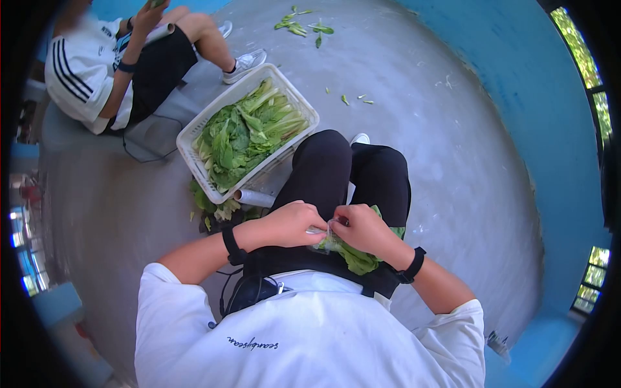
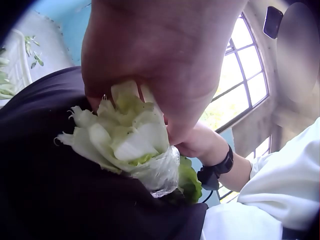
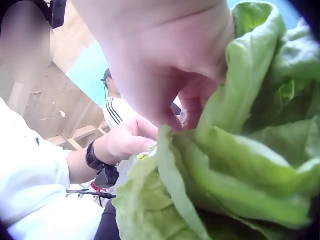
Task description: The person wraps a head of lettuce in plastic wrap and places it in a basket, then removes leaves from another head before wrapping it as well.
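Note:
A bundle of leafy greens lies across the person's lap, its pale cut stems toward the left hand and its broad leaves under the right. Clear plastic film wraps around the stems. The left hand grips the stem end, fingers curled over it beside the film. Close by, the right hand pinches the film between thumb and fingers above the bundle. Both hands nearly meet in the head view. The right fingertips are partly hidden by leaves in the right wrist view.
A white plastic crate heaped with greens stands ahead to the left. Beside it are a roll of film and loose dark leaves. Another person sits beyond the crate. Leaf scraps lie on the grey floor.

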### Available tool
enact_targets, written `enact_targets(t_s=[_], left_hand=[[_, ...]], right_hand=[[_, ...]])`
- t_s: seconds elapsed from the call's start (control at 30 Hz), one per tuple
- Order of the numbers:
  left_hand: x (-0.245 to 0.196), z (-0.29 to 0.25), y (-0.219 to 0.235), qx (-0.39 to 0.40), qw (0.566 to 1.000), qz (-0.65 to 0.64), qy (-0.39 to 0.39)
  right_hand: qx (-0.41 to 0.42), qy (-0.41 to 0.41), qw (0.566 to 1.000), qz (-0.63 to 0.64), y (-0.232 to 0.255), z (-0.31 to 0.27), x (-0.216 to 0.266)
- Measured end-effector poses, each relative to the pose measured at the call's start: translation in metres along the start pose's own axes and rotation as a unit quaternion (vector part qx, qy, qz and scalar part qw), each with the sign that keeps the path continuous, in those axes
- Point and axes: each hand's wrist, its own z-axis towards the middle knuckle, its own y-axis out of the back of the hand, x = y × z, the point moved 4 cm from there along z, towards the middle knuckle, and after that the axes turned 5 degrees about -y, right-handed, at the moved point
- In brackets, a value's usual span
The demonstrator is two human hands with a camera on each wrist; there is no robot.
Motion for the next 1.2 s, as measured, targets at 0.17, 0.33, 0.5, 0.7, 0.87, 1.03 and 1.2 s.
enact_targets(t_s=[0.17,0.33,0.5,0.7,0.87,1.03,1.2], left_hand=[[-0.004,-0.001,0.006,-0.065,0.997,-0.029,0.032],[-0.009,0.0,0.025,-0.042,0.999,0.0,0.019],[-0.019,-0.007,0.036,0.035,0.997,0.019,-0.065],[-0.002,-0.011,0.031,0.038,0.997,-0.01,-0.071],[-0.004,-0.012,0.035,0.02,0.998,-0.051,-0.044],[-0.004,-0.01,0.036,0.016,0.995,-0.095,0.014],[-0.005,-0.005,0.037,-0.011,0.993,-0.113,-0.023]], right_hand=[[-0.031,0.008,0.999,-0.021,0.006,0.001,0.001],[-0.044,0.023,0.996,-0.07,-0.005,-0.003,-0.008],[-0.045,0.04,0.994,-0.096,0.002,0.0,0.005],[-0.045,0.101,0.99,-0.089,-0.015,-0.002,-0.005],[-0.026,0.142,0.984,-0.1,-0.003,-0.016,0.006],[-0.062,0.172,0.974,-0.131,0.002,-0.024,0.02],[-0.07,0.142,0.983,-0.098,0.008,-0.015,0.02]])
